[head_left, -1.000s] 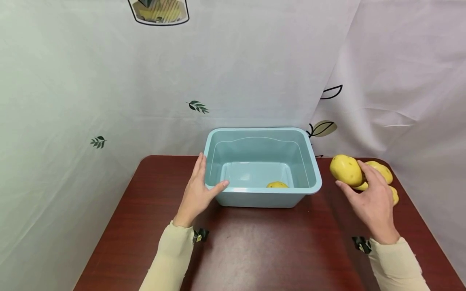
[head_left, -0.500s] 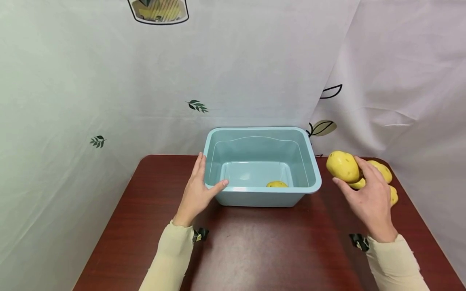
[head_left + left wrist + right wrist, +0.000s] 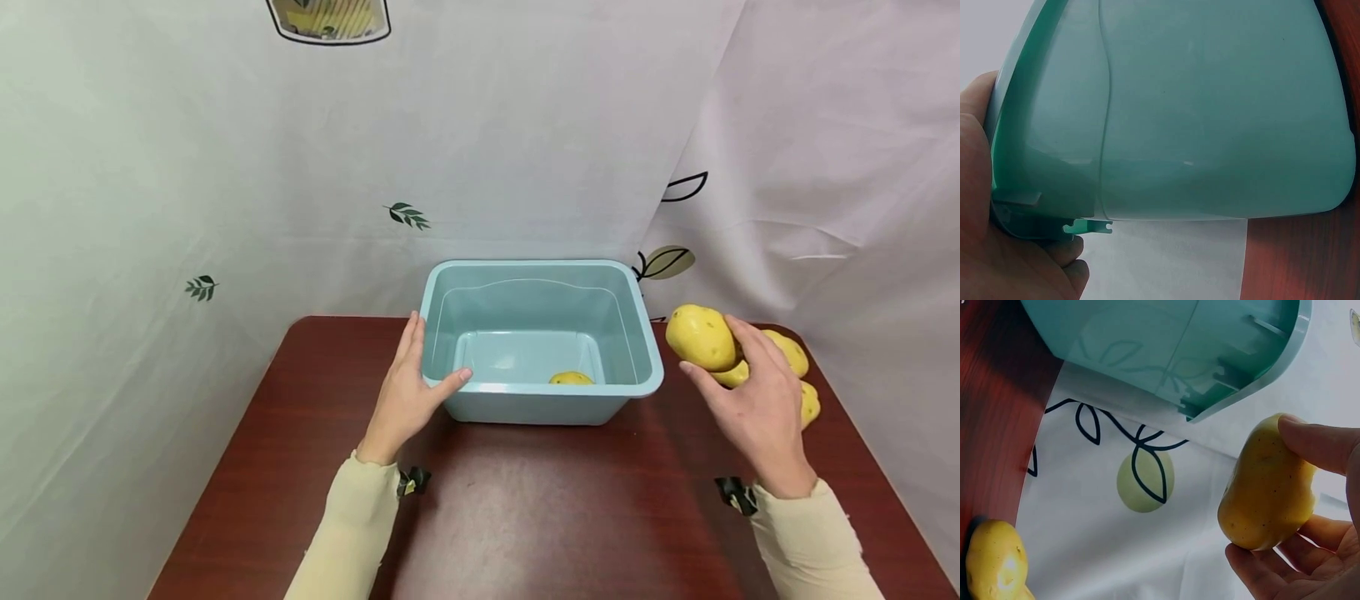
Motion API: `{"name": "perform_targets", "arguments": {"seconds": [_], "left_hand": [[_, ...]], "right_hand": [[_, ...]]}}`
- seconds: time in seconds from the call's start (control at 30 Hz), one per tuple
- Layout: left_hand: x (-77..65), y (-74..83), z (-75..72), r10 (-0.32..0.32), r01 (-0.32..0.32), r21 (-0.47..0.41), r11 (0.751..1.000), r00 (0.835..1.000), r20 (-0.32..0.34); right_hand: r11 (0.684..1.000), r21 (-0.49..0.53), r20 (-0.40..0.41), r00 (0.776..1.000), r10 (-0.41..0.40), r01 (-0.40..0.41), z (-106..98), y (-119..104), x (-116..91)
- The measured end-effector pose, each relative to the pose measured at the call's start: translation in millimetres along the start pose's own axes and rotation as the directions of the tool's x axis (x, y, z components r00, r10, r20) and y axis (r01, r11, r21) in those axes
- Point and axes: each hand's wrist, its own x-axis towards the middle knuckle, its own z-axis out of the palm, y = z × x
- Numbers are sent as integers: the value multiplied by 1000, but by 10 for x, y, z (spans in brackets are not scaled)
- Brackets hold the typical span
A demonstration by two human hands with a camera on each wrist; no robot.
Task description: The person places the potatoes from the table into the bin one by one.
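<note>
A yellow potato (image 3: 701, 337) is held up by my right hand (image 3: 761, 408), between thumb and fingertips, to the right of the bin. In the right wrist view the potato (image 3: 1267, 487) is raised in front of the backdrop. My left hand (image 3: 403, 400) lies against the front left corner of the light blue plastic bin (image 3: 540, 407), fingers straight along its left side and thumb at the front rim. Another potato (image 3: 572, 378) lies inside the bin, partly hidden by the front wall. Several potatoes (image 3: 789, 354) rest on the table beyond my right hand, partly covered by it.
The dark red wooden table (image 3: 510, 508) carries the bin near its back edge. A pale patterned cloth (image 3: 525, 125) hangs behind and at both sides. The loose potatoes sit near the table's back right corner.
My right hand has moved slightly left and up with the potato, toward the bin. The left hand and the bin have stayed in place.
</note>
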Motion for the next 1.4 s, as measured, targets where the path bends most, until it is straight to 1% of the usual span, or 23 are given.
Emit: {"name": "perform_targets", "arguments": {"seconds": [0.1, 0.37, 0.7, 0.9, 1.13, 1.4], "left_hand": [[0, 6, 3, -5, 5, -6, 1000, 1000, 3], [-8, 10, 10, -6, 6, -7, 1000, 1000, 4], [-13, 20, -12, -4, 4, 6, 1000, 1000, 5], [2, 20, -21, 10, -10, 14, 1000, 1000, 0], [7, 16, -19, 12, -12, 8, 1000, 1000, 1], [-3, 15, -15, 2, -2, -8, 1000, 1000, 2]], "right_hand": [[1000, 2, 2, 1000, -7, 7, -4, -31, 6], [997, 39, -3, 998, -62, 62, 49, -97, 7], [996, 49, 17, 997, -78, 77, 115, -227, 63], [992, 57, 5, 994, -109, 108, 174, -283, 81], [987, 78, -8, 990, -142, 142, 256, -326, 102], [983, 101, 24, 987, -159, 156, 365, -360, 109]]}}
